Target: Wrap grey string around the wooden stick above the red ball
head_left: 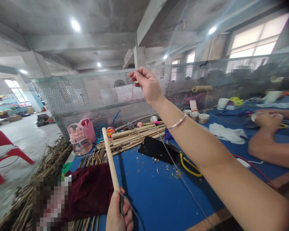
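My left hand [119, 210], low in the view, is closed round the lower end of a pale wooden stick [110, 157], which stands nearly upright. A dark piece and a grey cord lie against the stick in that hand. My right hand [148, 85] is raised in front of the mesh panel, thumb and forefinger pinched on a thin thread [132, 91]. The thread hangs below the fingers; where it ends is hard to see. A grey cord [168, 152] runs down across the blue table [144, 192] beneath my right arm.
Wooden sticks [135, 133], a pink bag [88, 128], black cloth [156, 149] and yellow-handled scissors [190, 166] lie behind. Dark red cloth [89, 189] and dry twigs [31, 192] are at left. Another person's hands [267, 120], white gloves [227, 133] and cups [203, 118] are at right.
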The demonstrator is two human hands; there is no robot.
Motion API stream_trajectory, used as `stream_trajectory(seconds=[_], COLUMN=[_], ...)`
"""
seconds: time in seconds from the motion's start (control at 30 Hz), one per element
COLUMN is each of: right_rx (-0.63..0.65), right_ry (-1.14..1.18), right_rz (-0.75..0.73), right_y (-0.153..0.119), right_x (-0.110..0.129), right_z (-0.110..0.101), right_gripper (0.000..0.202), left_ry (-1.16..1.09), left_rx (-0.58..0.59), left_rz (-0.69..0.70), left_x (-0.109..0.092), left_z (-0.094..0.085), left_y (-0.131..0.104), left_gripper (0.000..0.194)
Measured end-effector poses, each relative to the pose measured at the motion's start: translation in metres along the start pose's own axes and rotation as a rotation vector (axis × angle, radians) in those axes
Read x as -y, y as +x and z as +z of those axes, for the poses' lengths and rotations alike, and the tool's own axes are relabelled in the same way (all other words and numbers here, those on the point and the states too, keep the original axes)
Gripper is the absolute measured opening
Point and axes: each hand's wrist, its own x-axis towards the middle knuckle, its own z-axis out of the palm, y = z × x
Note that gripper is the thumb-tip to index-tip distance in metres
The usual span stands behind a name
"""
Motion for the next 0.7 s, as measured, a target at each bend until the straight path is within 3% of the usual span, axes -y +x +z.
stream_trajectory(seconds=[0.13, 0.2, 0.23, 0.3, 0.37, 0.43, 0.5, 0.6, 0.7], right_rx=[0.017, 0.167, 0.316, 0.765, 1.170, 1.560, 1.763, 1.842, 1.848], right_ry=[-0.108, -0.212, -0.282, -0.434, -0.586, -0.587, -0.562, -0.390, -0.111], right_rz=[-0.110, -0.019, 0.058, 0.199, 0.202, 0.128, 0.182, 0.367, 0.440], right_y=[-0.027, -0.054, -0.072, -0.121, -0.179, -0.234, -0.272, -0.280, -0.242], right_x=[0.039, 0.047, 0.050, 0.052, 0.054, 0.054, 0.053, 0.043, 0.009], right_z=[-0.004, -0.003, 0.000, 0.008, 0.019, 0.032, 0.041, 0.043, 0.032], right_gripper=[0.018, 0.020, 0.020, 0.018, 0.015, 0.016, 0.030, 0.038, 0.015], left_ry=[0.003, 0.001, 0.000, -0.012, -0.052, -0.117, -0.157, -0.141, -0.126], left_rx=[-0.013, -0.011, -0.005, 0.000, -0.008, 0.011, 0.068, 0.166, 0.195], left_rz=[0.003, 0.016, 0.029, 0.068, 0.080, 0.044, 0.004, 0.014, 0.003], left_x=[0.000, 0.000, 0.000, -0.001, -0.004, -0.006, -0.007, -0.007, -0.006], left_z=[0.000, 0.000, 0.000, 0.001, 0.002, 0.004, 0.008, 0.015, 0.019], left_y=[-0.001, -0.001, -0.002, -0.002, -0.003, -0.005, -0.007, -0.011, -0.014], left_gripper=[0.050, 0.049, 0.048, 0.043, 0.034, 0.026, 0.024, 0.035, 0.045])
